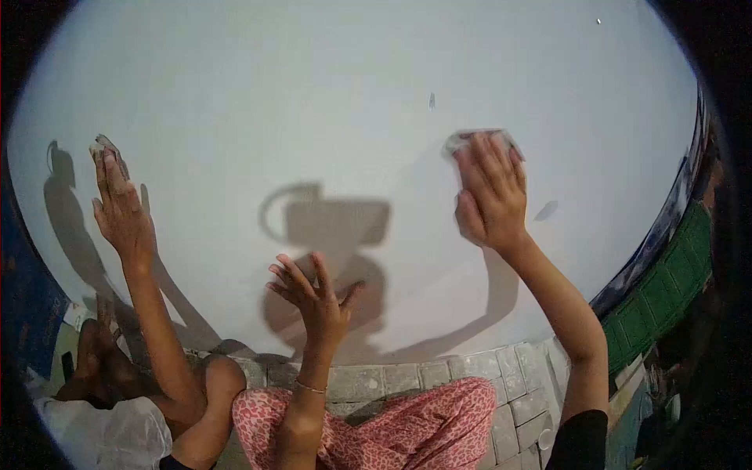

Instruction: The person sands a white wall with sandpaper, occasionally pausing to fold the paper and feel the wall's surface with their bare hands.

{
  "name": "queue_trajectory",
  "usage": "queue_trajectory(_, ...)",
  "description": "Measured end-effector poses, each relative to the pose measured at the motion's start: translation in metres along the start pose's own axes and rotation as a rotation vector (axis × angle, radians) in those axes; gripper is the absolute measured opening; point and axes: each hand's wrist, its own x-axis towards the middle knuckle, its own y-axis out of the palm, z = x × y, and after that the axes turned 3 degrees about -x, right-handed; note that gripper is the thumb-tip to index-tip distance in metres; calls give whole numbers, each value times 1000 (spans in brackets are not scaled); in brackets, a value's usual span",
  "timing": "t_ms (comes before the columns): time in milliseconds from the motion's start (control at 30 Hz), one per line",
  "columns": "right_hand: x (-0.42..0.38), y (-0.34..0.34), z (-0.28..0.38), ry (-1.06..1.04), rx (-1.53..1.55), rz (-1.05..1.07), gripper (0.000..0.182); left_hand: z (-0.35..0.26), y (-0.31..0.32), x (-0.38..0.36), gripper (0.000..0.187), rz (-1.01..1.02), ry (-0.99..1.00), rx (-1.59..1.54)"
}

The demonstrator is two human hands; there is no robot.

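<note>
My right hand (pixel 493 188) lies against the pale wall (pixel 196 94) at the right, pressing a greyish cloth or pad (pixel 458 144) whose edges show beyond the fingers. Lower, near the middle, my left hand (pixel 313 301) is raised in front of the wall with its fingers spread and nothing in it. A bracelet (pixel 311 387) circles the left wrist. At the far left, another person's hand (pixel 121 207) holds a small pale piece (pixel 100 146) at its fingertips against the wall.
The other person's bare knees (pixel 223 380) are at the lower left. Patterned pink trousers (pixel 423 423) cover my legs over grey paving (pixel 478 365). Green panels (pixel 658 290) stand at the right. Small dark marks (pixel 432 100) and shadows show on the wall.
</note>
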Motion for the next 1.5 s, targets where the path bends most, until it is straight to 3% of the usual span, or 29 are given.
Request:
queue_trajectory(33, 5, 0, 3, 152, 0, -85, 64, 0, 0, 0, 102, -8, 1, -10)
queue_trajectory(100, -6, 2, 31, 180, 105, 56, 61, 1, 2, -1, 101, -15, 7, -18)
queue_trajectory(133, -15, 0, 36, -59, 128, 306, 61, 2, 3, -1, 100, -4, 14, -11)
queue_trajectory(167, -21, 6, 33, -405, 192, 344, 62, 4, 3, -2, 99, 7, 20, -1)
queue_trajectory(233, -15, 7, 16, -659, 156, 275, 64, 6, 4, -2, 100, 6, 35, 12)
queue_trajectory(300, 2, -1, -5, -309, 259, 339, 59, 6, 4, -2, 100, 9, 36, 16)
queue_trajectory(367, 16, -10, -14, 2, -10, -49, 56, 4, 3, -2, 101, -7, 24, 3)
queue_trajectory(433, 19, -5, 7, 214, 2, -129, 60, 3, 4, -2, 102, 0, -3, -36)
queue_trajectory(500, 0, 0, 37, 112, 255, 57, 63, 2, 4, -2, 102, 0, -20, -61)
queue_trajectory(533, -5, -1, 39, -185, 291, 429, 64, 2, 3, -3, 102, 18, -30, -73)
queue_trajectory(567, -13, 10, 32, -602, 178, 269, 63, 3, 2, -1, 101, 30, -40, -83)
queue_trajectory(633, -4, 7, 14, -652, 160, 256, 57, 5, 5, -1, 101, 12, -27, -69)
queue_trajectory(700, 15, -3, -5, -248, 176, 185, 50, 5, 5, -2, 101, 2, -32, -64)
queue_trajectory(733, 22, -11, -6, -65, 46, 46, 50, 4, 4, -2, 101, 4, -38, -82)
queue_trajectory(767, 23, -7, -1, 68, 22, -78, 55, 4, 5, -2, 100, 1, -39, -102)
queue_trajectory(833, 14, -4, 31, 151, 91, -3, 57, 2, 4, -2, 100, 12, -42, -102)
queue_trajectory(867, -1, -1, 42, 4, 157, 153, 56, 3, 4, -2, 99, 18, -37, -90)
queue_trajectory(900, -8, 7, 42, -284, 379, 382, 57, 4, 4, -3, 99, 25, -29, -88)
queue_trajectory(967, -11, 15, 32, -752, 231, 282, 62, 7, 4, -3, 97, 38, -24, -102)
queue_trajectory(1033, 13, -3, 12, -461, 246, 475, 59, 6, 2, -1, 96, 30, -17, -99)
queue_trajectory(1067, 15, -8, -7, -337, 79, 193, 56, 4, 2, -2, 95, 24, -23, -99)
queue_trajectory(1167, 31, -2, -8, 283, 2, -214, 58, 2, 2, -2, 94, 17, -36, -102)
queue_trajectory(1200, 32, -5, 13, 336, 68, -154, 61, 2, 3, -2, 94, 13, -36, -111)
queue_trajectory(1233, 17, 0, 30, 270, 109, -7, 65, 3, 4, -2, 95, 16, -39, -95)
queue_trajectory(1300, 4, 1, 39, -329, 385, 461, 61, 4, 3, -5, 96, 28, -38, -77)
queue_trajectory(1367, 5, 13, 28, -712, 149, 260, 59, 6, 3, -4, 95, 40, -31, -69)
queue_trajectory(1433, 29, -6, 12, -319, 192, 367, 55, 7, 5, -2, 95, 30, -36, -63)
queue_trajectory(1500, 39, -5, -8, 93, 88, -117, 60, 1, 4, -2, 96, 26, -49, -72)
